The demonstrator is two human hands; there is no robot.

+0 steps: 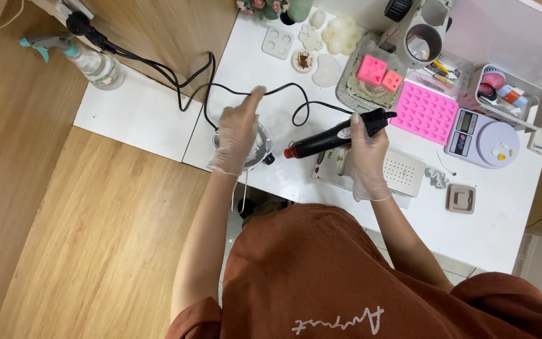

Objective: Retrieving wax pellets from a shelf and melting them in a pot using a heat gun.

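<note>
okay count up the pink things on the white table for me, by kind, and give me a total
Small pink moulds on the speckled tray: 2, a larger block and a smaller one.
Flat pink mould sheets with many cavities: 1.
Total: 3 pink things.
Neither gloved hand touches them; the right hand holds a black heat tool.

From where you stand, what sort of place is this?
Probably a small home craft bench for casting: pink silicone moulds, a white digital scale and a black corded heat tool in the gloved right hand on a white table.

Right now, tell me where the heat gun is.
The black heat gun is in the right hand, over the white table's middle, left of the pink mould tray.
</note>
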